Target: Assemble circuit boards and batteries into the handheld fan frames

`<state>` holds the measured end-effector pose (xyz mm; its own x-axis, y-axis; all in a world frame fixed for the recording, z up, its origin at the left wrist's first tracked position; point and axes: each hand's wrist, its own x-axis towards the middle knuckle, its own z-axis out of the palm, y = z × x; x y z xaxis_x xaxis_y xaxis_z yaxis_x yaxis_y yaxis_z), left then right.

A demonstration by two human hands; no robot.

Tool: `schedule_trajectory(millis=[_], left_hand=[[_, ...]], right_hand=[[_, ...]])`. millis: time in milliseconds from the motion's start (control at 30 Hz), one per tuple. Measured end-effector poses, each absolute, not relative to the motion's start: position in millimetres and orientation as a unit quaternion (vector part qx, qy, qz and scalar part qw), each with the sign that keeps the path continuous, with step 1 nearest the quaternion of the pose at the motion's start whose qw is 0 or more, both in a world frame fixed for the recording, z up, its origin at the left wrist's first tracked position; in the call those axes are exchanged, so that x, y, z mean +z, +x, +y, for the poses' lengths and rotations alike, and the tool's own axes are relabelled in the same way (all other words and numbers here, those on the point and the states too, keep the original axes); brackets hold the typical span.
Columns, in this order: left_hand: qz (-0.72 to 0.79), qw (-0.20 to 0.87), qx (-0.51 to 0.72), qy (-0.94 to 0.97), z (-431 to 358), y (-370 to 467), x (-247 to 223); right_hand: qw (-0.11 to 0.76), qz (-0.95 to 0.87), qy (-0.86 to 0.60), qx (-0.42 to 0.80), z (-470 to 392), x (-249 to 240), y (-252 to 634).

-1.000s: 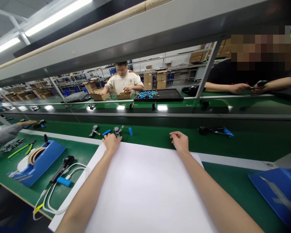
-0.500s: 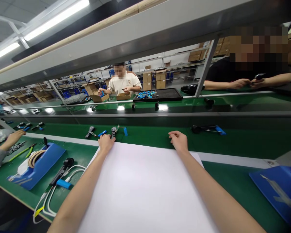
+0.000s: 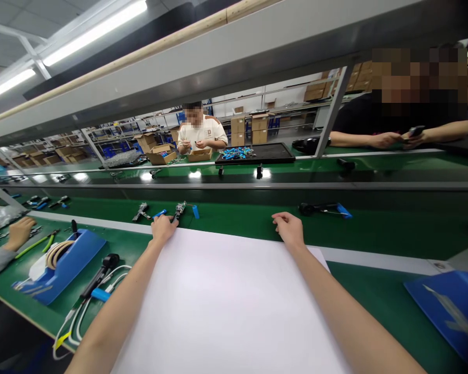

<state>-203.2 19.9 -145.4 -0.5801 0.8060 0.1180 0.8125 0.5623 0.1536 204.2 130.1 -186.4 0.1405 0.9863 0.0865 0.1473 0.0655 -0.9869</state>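
My left hand point(image 3: 164, 229) is closed at the far edge of a large white sheet point(image 3: 226, 301), its fingers partly hidden. Its thumb side grips the dark lower end of a small handheld device with exposed inner parts point(image 3: 180, 209). A blue cylindrical battery point(image 3: 195, 211) lies just right of that device, and a second blue battery point(image 3: 159, 213) shows behind my knuckles. Over the green belt, my right hand point(image 3: 290, 228) has its fingers curled together, with nothing visible in them. A black device with a blue battery point(image 3: 323, 209) lies beyond it to the right.
To the left stand a blue tape dispenser point(image 3: 68, 267), a black device with white cables point(image 3: 97, 278) and green pliers point(image 3: 37, 244). A blue holder point(image 3: 446, 311) is at right. Across the belt, a black tray point(image 3: 273, 153) holds blue parts, and two people work. A neighbour's hand point(image 3: 20, 234) shows at left.
My left hand and the device at it have shifted slightly left. The other parts on the belt have slid left too. My right hand has stayed nearly still.
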Motion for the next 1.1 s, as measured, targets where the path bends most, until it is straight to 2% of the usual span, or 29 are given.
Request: schedule_trajectory(millis=[200, 300, 433, 533, 633, 800, 933, 1100], left_hand=[[-0.884, 0.022, -0.124, -0.451, 16, -218, -142], [-0.88, 0.057, -0.168, -0.441, 12, -212, -136], [-0.842, 0.15, -0.258, -0.45, 8, -172, -118], [-0.776, 0.178, -0.3, -0.525, 13, -115, -109], [-0.697, 0.144, -0.299, -0.636, 21, -44, -118], [-0.613, 0.05, -0.259, -0.745, 23, 50, -160], [-0.58, -0.002, -0.235, -0.78, 19, 66, -178], [-0.578, -0.041, -0.241, -0.779, 24, 59, -176]], right_hand=[[0.515, -0.515, -0.552, 0.407, 128, -184, 204], [0.515, -0.513, -0.553, 0.408, 127, -183, 203], [0.514, -0.513, -0.553, 0.408, 128, -184, 202], [0.51, -0.518, -0.554, 0.406, 130, -186, 203], [0.507, -0.526, -0.557, 0.396, 131, -187, 203], [0.485, -0.563, -0.568, 0.355, 128, -188, 200], [0.462, -0.596, -0.596, 0.275, 130, -181, 205], [0.436, -0.574, -0.68, 0.136, 147, -161, 235]])
